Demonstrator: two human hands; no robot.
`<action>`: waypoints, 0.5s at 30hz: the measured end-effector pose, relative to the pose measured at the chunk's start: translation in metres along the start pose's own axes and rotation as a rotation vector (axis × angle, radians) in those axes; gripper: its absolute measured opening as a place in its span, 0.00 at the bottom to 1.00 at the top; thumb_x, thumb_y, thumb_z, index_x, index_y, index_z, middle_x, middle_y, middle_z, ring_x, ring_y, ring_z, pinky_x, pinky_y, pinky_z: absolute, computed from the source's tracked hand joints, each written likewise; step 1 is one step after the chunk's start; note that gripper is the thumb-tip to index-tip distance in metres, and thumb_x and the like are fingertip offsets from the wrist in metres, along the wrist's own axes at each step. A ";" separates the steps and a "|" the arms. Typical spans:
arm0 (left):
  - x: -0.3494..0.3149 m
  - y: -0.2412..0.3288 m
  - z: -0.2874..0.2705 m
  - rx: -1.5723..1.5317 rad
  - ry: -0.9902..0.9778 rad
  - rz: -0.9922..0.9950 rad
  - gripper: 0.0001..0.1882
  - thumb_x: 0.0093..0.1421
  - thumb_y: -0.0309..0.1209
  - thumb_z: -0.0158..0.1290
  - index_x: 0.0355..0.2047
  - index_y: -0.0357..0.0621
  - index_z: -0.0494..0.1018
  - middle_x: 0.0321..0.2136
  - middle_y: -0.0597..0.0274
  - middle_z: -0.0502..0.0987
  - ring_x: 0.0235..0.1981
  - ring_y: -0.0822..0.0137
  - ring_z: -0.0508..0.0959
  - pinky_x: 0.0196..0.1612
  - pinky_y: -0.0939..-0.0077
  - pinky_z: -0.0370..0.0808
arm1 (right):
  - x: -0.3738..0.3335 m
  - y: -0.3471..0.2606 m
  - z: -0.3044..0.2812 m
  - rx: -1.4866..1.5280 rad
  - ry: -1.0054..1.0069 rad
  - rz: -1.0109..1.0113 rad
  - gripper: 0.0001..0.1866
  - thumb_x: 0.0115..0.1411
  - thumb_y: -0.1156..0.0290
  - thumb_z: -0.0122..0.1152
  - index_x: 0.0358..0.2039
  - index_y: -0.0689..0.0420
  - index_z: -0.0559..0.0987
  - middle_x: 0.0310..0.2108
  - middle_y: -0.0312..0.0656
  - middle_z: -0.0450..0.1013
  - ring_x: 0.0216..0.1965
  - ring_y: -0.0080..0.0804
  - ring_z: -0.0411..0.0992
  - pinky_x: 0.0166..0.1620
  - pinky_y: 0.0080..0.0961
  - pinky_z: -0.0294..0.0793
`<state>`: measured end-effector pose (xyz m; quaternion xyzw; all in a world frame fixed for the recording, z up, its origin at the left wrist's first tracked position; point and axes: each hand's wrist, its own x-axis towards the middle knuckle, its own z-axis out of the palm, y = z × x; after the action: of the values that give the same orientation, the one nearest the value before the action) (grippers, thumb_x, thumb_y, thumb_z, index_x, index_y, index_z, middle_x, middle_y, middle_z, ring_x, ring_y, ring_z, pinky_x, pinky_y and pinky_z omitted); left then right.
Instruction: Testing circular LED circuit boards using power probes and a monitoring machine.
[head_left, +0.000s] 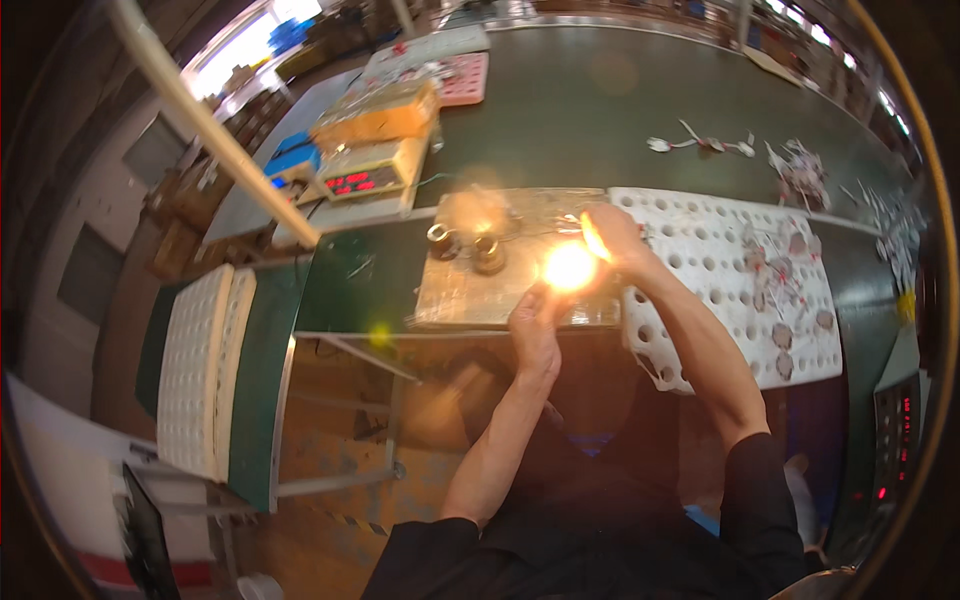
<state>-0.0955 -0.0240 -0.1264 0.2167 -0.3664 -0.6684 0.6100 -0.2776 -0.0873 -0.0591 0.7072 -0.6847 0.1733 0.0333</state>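
Note:
A glaring lit lamp [569,268] shines between my two hands, over a board wrapped in clear film [450,295]. My left hand [536,325] is closed at the lamp's lower left side, its fingertips washed out by the glare. Just beyond and to the right, my right hand [613,238] is closed too, its fingers bent toward the light; what they pinch is lost in the brightness. On the board's left half stand two brassy lamp sockets, a dark one [442,241] and a wider one [488,254].
Right of the board lies a white foam tray with holes [690,290], small wired parts [775,275] on it. A meter with red digits [362,178] stands back left. Wire bundles [797,172] lie far right. Stacked foam trays [200,370] stand on the left; another red display [897,440] is right.

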 end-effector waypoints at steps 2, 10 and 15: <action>0.003 0.005 0.001 0.068 0.098 -0.183 0.13 0.64 0.28 0.55 0.47 0.36 0.72 0.37 0.60 0.79 0.36 0.72 0.80 0.40 0.82 0.78 | 0.000 -0.012 -0.001 0.047 -0.091 0.150 0.07 0.44 0.74 0.62 0.25 0.62 0.81 0.28 0.56 0.77 0.33 0.53 0.79 0.33 0.45 0.78; 0.009 0.029 0.026 0.272 -0.001 -0.045 0.11 0.63 0.25 0.55 0.45 0.36 0.73 0.38 0.60 0.78 0.38 0.72 0.80 0.38 0.85 0.77 | -0.040 0.014 -0.036 0.199 0.149 0.311 0.13 0.53 0.64 0.63 0.28 0.63 0.82 0.25 0.55 0.77 0.32 0.53 0.78 0.37 0.44 0.78; 0.059 0.029 0.056 0.424 -0.069 0.115 0.12 0.64 0.25 0.54 0.46 0.32 0.72 0.38 0.58 0.79 0.38 0.69 0.81 0.36 0.82 0.77 | -0.101 0.039 -0.063 0.583 0.349 0.428 0.24 0.58 0.50 0.62 0.23 0.62 0.79 0.19 0.53 0.74 0.24 0.51 0.74 0.30 0.44 0.72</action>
<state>-0.1272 -0.0687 -0.0594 0.2959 -0.5310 -0.5475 0.5751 -0.3283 0.0254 -0.0370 0.4881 -0.7227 0.4810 -0.0898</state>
